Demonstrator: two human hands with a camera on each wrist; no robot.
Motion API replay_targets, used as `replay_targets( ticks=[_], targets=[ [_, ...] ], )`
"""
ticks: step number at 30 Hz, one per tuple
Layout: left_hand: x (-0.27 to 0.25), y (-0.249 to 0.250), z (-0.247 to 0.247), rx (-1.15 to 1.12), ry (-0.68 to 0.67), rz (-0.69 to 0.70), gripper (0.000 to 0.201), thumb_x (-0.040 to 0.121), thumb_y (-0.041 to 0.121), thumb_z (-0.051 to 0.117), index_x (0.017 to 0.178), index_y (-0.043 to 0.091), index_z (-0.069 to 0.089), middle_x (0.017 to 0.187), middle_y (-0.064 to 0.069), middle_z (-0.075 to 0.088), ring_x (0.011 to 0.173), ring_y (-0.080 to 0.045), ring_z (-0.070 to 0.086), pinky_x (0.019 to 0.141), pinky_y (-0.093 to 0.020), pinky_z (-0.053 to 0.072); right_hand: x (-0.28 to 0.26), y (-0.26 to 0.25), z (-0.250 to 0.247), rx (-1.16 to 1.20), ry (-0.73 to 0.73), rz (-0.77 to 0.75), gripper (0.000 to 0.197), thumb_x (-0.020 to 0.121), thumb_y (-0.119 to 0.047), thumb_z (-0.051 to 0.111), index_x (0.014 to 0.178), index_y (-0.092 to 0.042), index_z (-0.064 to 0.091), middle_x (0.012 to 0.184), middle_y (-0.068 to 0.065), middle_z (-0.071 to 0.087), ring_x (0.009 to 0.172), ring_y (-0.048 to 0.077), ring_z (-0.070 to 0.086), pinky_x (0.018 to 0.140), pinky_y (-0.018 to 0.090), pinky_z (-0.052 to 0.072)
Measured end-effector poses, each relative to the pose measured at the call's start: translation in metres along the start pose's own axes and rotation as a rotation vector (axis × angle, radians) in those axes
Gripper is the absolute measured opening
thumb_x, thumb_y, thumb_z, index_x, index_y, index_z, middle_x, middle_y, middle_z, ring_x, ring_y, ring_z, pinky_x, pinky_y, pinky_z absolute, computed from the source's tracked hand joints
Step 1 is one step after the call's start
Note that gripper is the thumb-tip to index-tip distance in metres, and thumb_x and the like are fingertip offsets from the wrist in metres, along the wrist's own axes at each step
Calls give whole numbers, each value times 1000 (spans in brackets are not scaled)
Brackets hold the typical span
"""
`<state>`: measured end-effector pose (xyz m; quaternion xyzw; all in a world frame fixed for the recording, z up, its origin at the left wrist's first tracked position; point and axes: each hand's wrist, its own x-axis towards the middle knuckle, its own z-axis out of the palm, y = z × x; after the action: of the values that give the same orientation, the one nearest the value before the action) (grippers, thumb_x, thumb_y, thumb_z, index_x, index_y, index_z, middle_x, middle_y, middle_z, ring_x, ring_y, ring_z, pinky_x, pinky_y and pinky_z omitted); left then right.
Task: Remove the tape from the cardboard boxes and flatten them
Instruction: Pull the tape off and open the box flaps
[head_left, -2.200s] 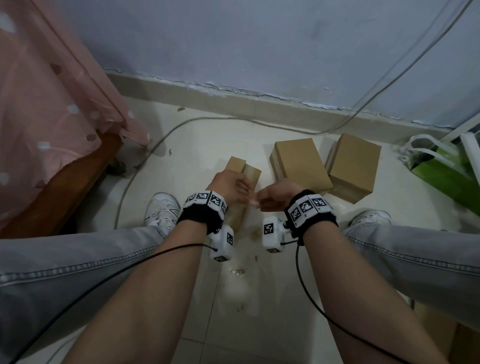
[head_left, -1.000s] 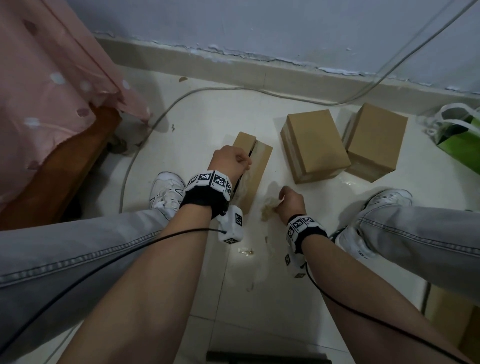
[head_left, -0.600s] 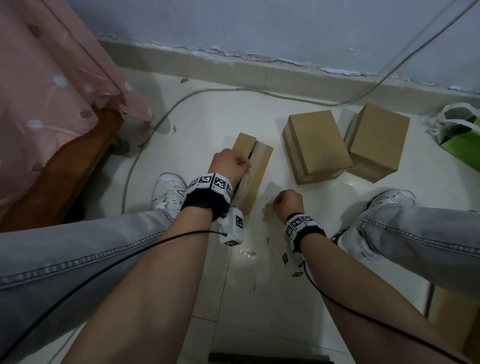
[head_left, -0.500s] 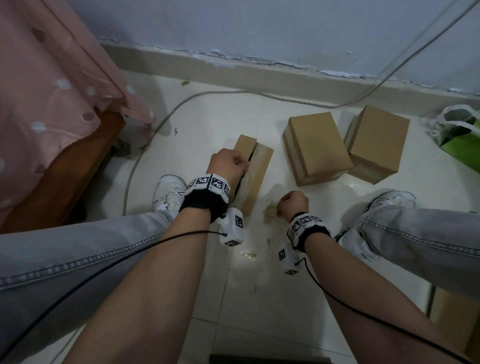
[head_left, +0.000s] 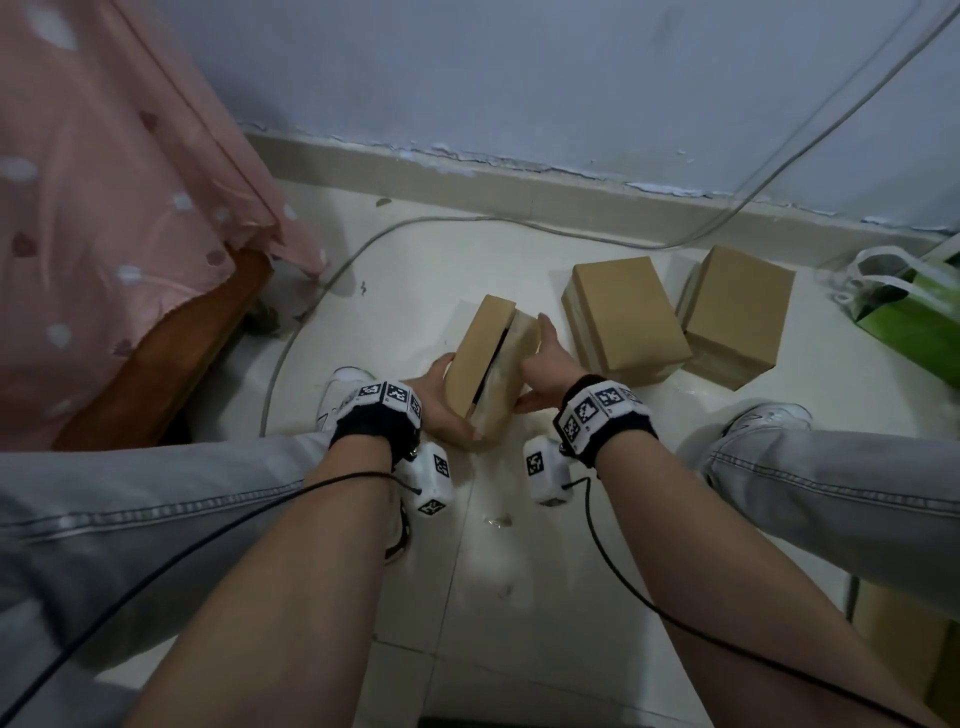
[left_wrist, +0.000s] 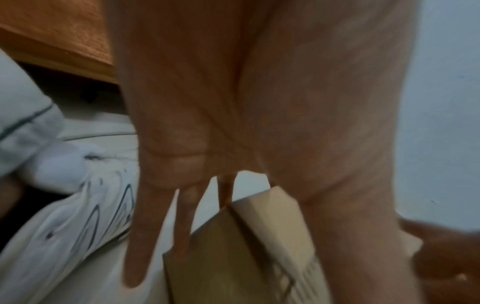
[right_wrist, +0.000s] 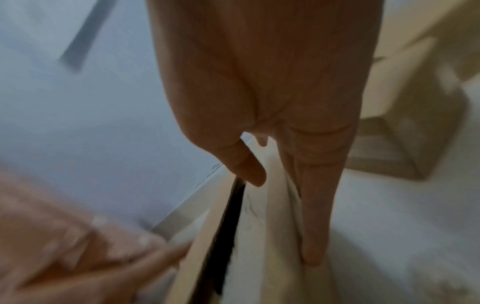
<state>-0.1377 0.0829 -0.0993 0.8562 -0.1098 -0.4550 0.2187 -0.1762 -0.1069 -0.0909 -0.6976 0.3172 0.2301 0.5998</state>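
A small cardboard box (head_left: 478, 358) stands on the floor between my knees, with a dark gap between its top flaps. My left hand (head_left: 439, 400) lies flat against its left side, fingers straight, thumb at the near end. My right hand (head_left: 545, 364) presses the right flap with straight fingers. In the left wrist view the left hand (left_wrist: 207, 144) stretches its fingers down along the box (left_wrist: 221, 257). The right wrist view shows the right hand (right_wrist: 272, 102) on the pale taped flap of the box (right_wrist: 272, 226), beside the gap.
Two closed cardboard boxes (head_left: 623, 317) (head_left: 737, 306) stand to the right, near the wall. A green bag (head_left: 914, 312) sits at far right. A cable (head_left: 415, 228) crosses the floor. Pink cloth (head_left: 104, 208) over a wooden frame (head_left: 166, 353) fills the left. Tape scraps (head_left: 498, 519) lie near my feet.
My right hand rose from the floor, where it was curled by the tape scraps, to the box's right side. My left hand slid from the top of the box to its left side.
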Motion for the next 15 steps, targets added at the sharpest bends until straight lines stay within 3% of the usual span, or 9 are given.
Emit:
replay_targets(
  ticks=[2,4,6,8,9,12,15],
  targets=[
    [0,-2,5,-28,59,11,141,39,52,89,151,44,4,126,1,57,110,-25,60,96,-41,52,-1,-2,6,-83,-31,-37,54,88,-5,49,139,-23,39,118,11,61,101,35,65,64,49,61],
    [1,-1,-1,-76,139,44,139,36,49,91,150,45,12,128,-1,57,114,-26,59,98,-43,51,-4,-3,4,-110,20,-66,39,89,-2,48,128,-5,50,117,14,62,100,33,67,72,47,61],
    [-2,5,-13,-131,188,100,137,41,40,93,152,42,13,133,-3,56,120,-27,56,102,-43,48,-9,-13,-2,-112,106,-107,44,86,-1,47,130,-5,51,112,16,63,97,31,67,80,48,60],
    [-7,13,-26,-222,255,150,131,56,23,93,156,34,9,139,-6,51,125,-26,52,103,-39,46,-17,-27,-8,-157,159,-131,53,83,-7,45,135,-15,52,109,14,64,96,30,65,82,45,59],
    [-9,18,-31,-265,304,163,127,61,18,92,156,34,9,140,-6,48,125,-25,52,100,-39,47,-20,-36,-10,-206,159,-146,49,83,-9,44,129,-15,58,109,14,64,95,30,64,81,43,59],
    [-12,33,-38,-280,452,174,122,61,30,90,155,39,12,144,-1,43,125,-26,50,99,-43,49,-27,-51,-14,-272,139,-147,28,86,-7,43,101,1,66,100,22,67,87,35,68,79,48,60],
    [-15,42,-42,-217,495,94,111,52,49,87,144,51,26,136,-6,37,121,-33,48,100,-45,49,-27,-50,-19,-143,106,-75,21,88,-7,47,89,6,63,89,29,69,76,38,70,73,51,61]
  ],
)
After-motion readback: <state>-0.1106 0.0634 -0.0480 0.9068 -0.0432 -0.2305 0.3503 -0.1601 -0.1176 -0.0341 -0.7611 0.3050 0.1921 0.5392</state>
